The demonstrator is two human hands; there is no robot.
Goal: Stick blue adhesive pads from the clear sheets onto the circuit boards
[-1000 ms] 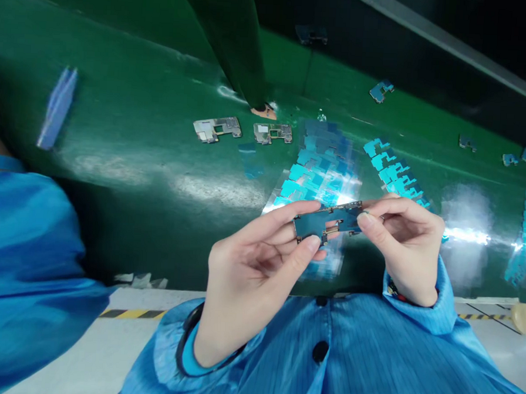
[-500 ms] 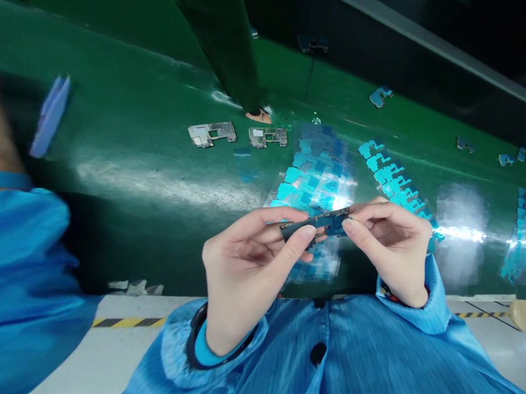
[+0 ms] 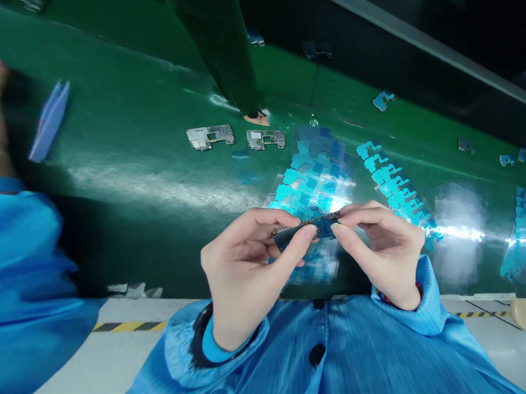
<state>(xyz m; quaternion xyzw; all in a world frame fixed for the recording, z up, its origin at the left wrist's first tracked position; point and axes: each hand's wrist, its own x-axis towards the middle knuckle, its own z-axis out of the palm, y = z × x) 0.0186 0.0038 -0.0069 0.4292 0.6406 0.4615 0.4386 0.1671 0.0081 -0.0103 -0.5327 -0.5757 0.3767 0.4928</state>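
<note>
Circuit board [image 3: 325,226] farther left, between hands [image 3: 253,267]

On our left, 1 person's blue sleeve [image 3: 13,260] is near 1 violet 2-pronged tool [image 3: 49,122]; we also see 1 green post [image 3: 216,44] and black-and-yellow floor tape [image 3: 128,326].

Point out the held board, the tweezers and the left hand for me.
Board [image 3: 325,227]: head view, its blue face near the right end.
Tweezers [image 3: 49,124]: head view, mid-length.
Left hand [image 3: 245,272]: head view, back of the palm.
</note>
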